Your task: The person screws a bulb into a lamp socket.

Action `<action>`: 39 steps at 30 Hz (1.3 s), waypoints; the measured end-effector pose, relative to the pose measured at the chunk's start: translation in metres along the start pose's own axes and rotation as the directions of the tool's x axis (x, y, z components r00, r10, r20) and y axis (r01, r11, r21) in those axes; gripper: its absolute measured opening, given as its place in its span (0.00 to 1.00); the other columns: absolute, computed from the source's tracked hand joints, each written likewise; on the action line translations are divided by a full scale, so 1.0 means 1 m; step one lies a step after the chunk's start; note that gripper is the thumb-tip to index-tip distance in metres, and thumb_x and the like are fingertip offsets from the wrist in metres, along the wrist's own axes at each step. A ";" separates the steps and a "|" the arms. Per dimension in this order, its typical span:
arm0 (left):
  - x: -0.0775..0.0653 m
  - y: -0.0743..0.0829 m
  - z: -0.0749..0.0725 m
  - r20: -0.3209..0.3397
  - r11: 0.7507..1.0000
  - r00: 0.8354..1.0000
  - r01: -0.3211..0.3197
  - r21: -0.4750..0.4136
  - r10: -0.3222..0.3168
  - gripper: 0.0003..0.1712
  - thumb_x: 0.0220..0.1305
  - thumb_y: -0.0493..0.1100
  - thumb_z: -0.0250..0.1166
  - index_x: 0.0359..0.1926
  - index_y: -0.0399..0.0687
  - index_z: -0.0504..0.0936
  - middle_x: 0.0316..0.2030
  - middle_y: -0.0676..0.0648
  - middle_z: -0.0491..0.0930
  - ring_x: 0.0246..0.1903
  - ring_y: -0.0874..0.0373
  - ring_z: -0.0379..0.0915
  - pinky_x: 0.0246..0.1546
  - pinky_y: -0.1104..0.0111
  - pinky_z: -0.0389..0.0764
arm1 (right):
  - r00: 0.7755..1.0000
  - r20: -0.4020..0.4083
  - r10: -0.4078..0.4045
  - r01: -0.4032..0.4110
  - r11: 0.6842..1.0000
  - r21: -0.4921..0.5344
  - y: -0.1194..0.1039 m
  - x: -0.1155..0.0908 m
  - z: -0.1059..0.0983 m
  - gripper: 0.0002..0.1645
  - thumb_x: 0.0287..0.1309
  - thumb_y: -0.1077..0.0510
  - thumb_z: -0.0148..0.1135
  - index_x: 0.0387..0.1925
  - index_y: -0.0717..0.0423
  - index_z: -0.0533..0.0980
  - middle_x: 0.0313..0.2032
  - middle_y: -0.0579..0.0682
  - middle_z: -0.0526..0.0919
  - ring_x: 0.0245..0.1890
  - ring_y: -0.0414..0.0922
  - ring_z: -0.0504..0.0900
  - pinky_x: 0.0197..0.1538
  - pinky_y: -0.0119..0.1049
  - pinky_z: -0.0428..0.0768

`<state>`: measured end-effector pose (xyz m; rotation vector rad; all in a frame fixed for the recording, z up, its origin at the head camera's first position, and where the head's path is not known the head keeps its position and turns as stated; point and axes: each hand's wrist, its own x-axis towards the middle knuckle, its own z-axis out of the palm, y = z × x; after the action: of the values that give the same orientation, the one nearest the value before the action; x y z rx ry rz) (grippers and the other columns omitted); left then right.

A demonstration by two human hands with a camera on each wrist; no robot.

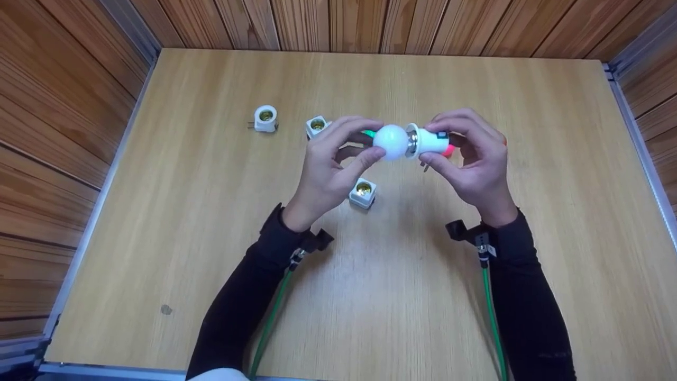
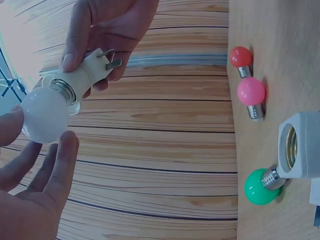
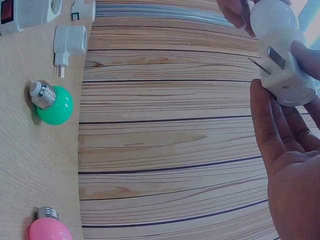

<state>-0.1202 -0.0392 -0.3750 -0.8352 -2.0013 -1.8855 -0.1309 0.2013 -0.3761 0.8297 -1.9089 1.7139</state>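
Above the table, my left hand (image 1: 333,164) pinches a round white light bulb (image 1: 391,142) between thumb and fingertips. My right hand (image 1: 476,159) grips a white plug-in bulb socket (image 1: 432,141) lying sideways, its mouth facing the bulb. The bulb's metal screw base sits at the socket's mouth, in line with it, and part of the thread still shows in the left wrist view. Two flat metal prongs (image 2: 114,64) stick out of the socket's side. In the right wrist view the socket body (image 3: 290,82) rests between the thumb and the extended fingers.
Three more white sockets stand on the table: one at the left (image 1: 265,118), one partly behind my left hand (image 1: 317,126), one nearer me (image 1: 363,192). A green bulb (image 2: 261,187), a pink bulb (image 2: 251,91) and a red bulb (image 2: 241,57) lie farther back. Wooden walls surround the table.
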 end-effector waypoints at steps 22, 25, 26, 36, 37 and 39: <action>0.003 0.004 -0.002 0.015 0.999 1.000 0.022 -0.029 -0.021 0.22 0.67 0.35 0.73 0.58 0.27 0.81 0.53 0.33 0.85 0.46 0.50 0.89 0.51 0.65 0.93 | 1.000 0.008 -0.023 0.023 1.000 -0.009 0.002 0.000 0.002 0.21 0.48 0.73 0.80 0.45 0.77 0.82 0.44 0.63 0.84 0.46 0.45 0.85 0.54 0.28 0.89; 0.002 0.004 -0.003 0.023 1.000 1.000 0.000 -0.017 0.000 0.22 0.67 0.35 0.73 0.58 0.28 0.82 0.53 0.33 0.85 0.48 0.51 0.89 0.51 0.65 0.93 | 1.000 0.008 -0.011 0.011 1.000 -0.013 0.002 -0.001 0.003 0.21 0.48 0.73 0.81 0.44 0.77 0.82 0.44 0.58 0.85 0.46 0.44 0.85 0.54 0.28 0.90; 0.002 0.004 -0.004 0.026 1.000 1.000 -0.010 -0.012 0.010 0.22 0.67 0.35 0.73 0.58 0.28 0.82 0.53 0.33 0.85 0.48 0.51 0.89 0.51 0.65 0.93 | 1.000 0.008 -0.008 0.008 1.000 -0.012 0.002 -0.001 0.003 0.21 0.48 0.73 0.81 0.44 0.78 0.81 0.44 0.56 0.85 0.46 0.44 0.85 0.54 0.28 0.90; 0.004 0.003 -0.006 0.058 0.996 0.994 -0.089 0.014 0.088 0.21 0.70 0.38 0.72 0.59 0.30 0.83 0.55 0.33 0.84 0.53 0.51 0.87 0.52 0.65 0.92 | 1.000 0.006 0.000 0.000 1.000 0.004 0.002 -0.001 0.003 0.24 0.49 0.71 0.81 0.44 0.82 0.80 0.46 0.45 0.86 0.46 0.43 0.85 0.56 0.28 0.89; 0.004 0.003 -0.006 0.060 0.995 0.994 -0.095 0.022 0.093 0.21 0.70 0.39 0.72 0.59 0.30 0.83 0.55 0.33 0.84 0.54 0.52 0.87 0.52 0.66 0.92 | 1.000 0.009 0.000 0.000 1.000 0.000 0.002 -0.001 0.003 0.24 0.49 0.71 0.81 0.44 0.81 0.80 0.46 0.45 0.86 0.46 0.42 0.86 0.57 0.28 0.89; 0.003 0.004 -0.007 0.066 0.993 0.992 -0.112 0.039 0.109 0.21 0.70 0.39 0.71 0.59 0.30 0.83 0.56 0.34 0.84 0.54 0.52 0.87 0.52 0.66 0.92 | 1.000 0.015 0.000 0.000 1.000 -0.004 0.002 -0.001 0.004 0.23 0.49 0.72 0.81 0.44 0.81 0.80 0.46 0.45 0.86 0.46 0.42 0.86 0.57 0.28 0.89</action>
<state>-0.1223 -0.0457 -0.3694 -0.9854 -1.9811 -1.7709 -0.1315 0.1979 -0.3789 0.8432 -1.9223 1.7078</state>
